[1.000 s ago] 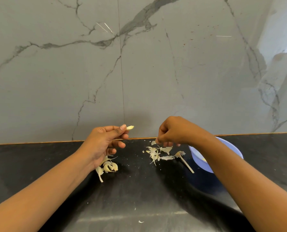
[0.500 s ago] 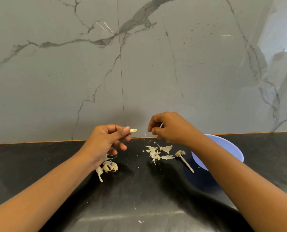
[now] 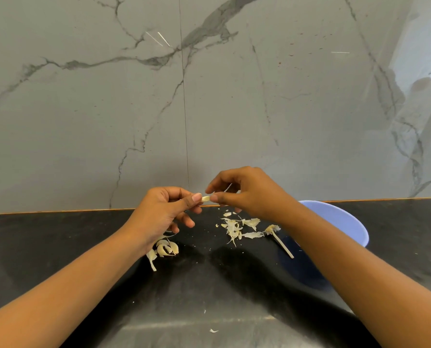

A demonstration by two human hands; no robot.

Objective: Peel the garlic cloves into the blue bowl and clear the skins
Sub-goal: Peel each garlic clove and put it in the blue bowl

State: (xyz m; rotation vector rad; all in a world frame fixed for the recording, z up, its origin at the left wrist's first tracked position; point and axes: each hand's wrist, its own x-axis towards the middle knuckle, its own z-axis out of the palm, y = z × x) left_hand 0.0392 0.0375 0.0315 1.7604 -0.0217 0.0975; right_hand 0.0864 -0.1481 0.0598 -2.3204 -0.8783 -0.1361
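My left hand (image 3: 164, 212) pinches a small pale garlic clove (image 3: 205, 198) between thumb and forefinger, above the black counter. My right hand (image 3: 247, 194) meets it from the right, its thumb and forefinger pinching the clove's other end; a thin sliver of skin shows between its fingers. Under my left wrist lie a few unpeeled cloves (image 3: 165, 248). A scatter of papery skins (image 3: 237, 227) and a dry garlic stem (image 3: 281, 243) lie between the hands and the blue bowl (image 3: 345, 222), which my right forearm partly covers.
The black counter (image 3: 58, 247) runs up to a grey marble wall (image 3: 209, 96) close behind the hands. Tiny skin flakes (image 3: 213, 330) lie near the counter's front edge.
My right hand rose from the skin pile and moved left to the clove held in my left hand; both hands now pinch it. My left hand stayed almost in place.
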